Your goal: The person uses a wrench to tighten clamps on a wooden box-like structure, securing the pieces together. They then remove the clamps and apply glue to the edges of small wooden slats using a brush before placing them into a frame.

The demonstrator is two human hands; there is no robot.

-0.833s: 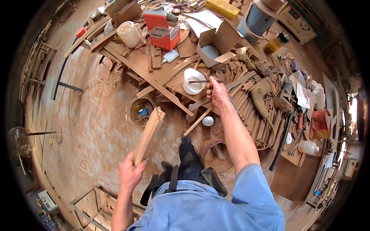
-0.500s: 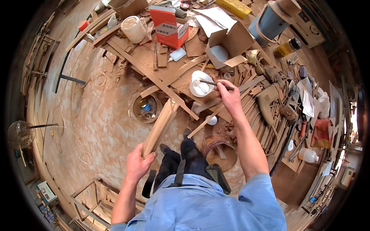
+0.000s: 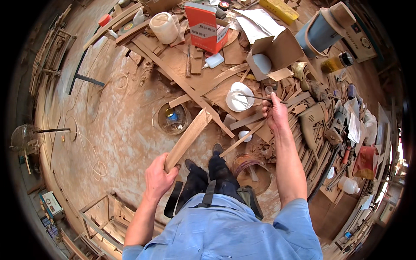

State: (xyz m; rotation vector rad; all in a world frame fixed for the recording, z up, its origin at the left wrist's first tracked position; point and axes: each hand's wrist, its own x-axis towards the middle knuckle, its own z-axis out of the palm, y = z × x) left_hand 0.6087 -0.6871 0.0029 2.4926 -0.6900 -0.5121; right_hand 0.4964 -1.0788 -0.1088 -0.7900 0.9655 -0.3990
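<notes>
My left hand (image 3: 159, 178) is wrapped round the lower end of a long wooden piece (image 3: 188, 139), which slants up and away to the right, its far end close to a crossing wooden strip (image 3: 190, 92). In my right hand (image 3: 276, 113) is a thin dark stick (image 3: 256, 98), pinched between fingers and thumb. The stick points left, its tip inside a white plastic tub (image 3: 230, 105) that holds a white substance. The tub sits on the cluttered bench just left of my right hand.
An open cardboard box (image 3: 277, 54), a red-and-white box (image 3: 201, 32) and a white jar (image 3: 164, 28) stand farther back. A power drill (image 3: 308, 119) lies among wood offcuts at the right. Buckets (image 3: 252, 173) are on the floor near my feet.
My right hand has turned its palm more upward, tilting the stick within the tub. My left hand keeps its hold on the wooden piece. The whole view has shifted slightly.
</notes>
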